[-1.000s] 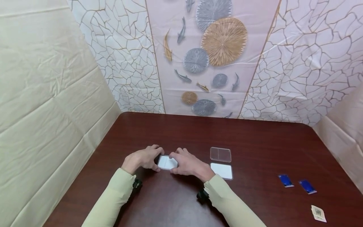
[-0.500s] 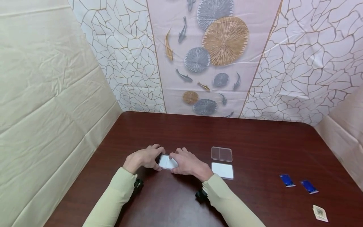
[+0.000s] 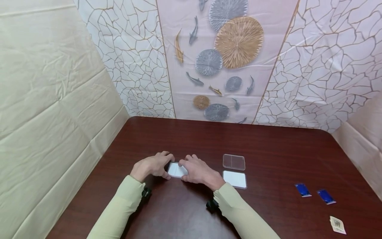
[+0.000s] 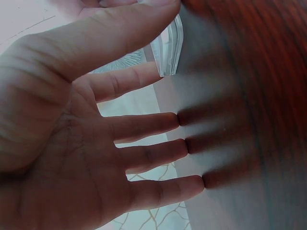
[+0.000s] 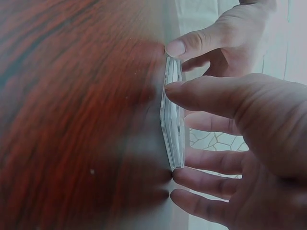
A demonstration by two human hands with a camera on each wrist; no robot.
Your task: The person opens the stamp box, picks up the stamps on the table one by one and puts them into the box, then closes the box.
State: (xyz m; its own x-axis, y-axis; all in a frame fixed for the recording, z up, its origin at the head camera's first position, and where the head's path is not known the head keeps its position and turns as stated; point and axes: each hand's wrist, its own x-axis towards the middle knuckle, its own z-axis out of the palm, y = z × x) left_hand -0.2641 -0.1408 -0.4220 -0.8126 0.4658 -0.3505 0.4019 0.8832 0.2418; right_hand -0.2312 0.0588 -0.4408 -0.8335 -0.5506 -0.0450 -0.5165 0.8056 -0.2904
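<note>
A flat clear plastic case (image 3: 176, 170) with a white insert lies on the table between the two hands. My left hand (image 3: 152, 165) holds its left end, thumb at the near corner and forefinger at the far one; the other fingertips rest on the tabletop in the left wrist view. With its thumb on the near edge and fingers on the far side, my right hand (image 3: 198, 171) grips the right part. Edge-on in the right wrist view, the case (image 5: 173, 120) shows stacked clear layers. Part of its white top is hidden under the right hand.
Right of the hands lies an empty-looking clear lid (image 3: 234, 162), behind a clear tray with a white insert (image 3: 234, 179). Two small blue packets (image 3: 303, 190) and a cream card-like piece (image 3: 337, 225) lie farther right on the dark wood table (image 3: 268, 142). Cloth hangs behind.
The head view has shifted slightly, so everything sits a little differently in frame. Both hands keep the same hold on the case, with no clear movement.
</note>
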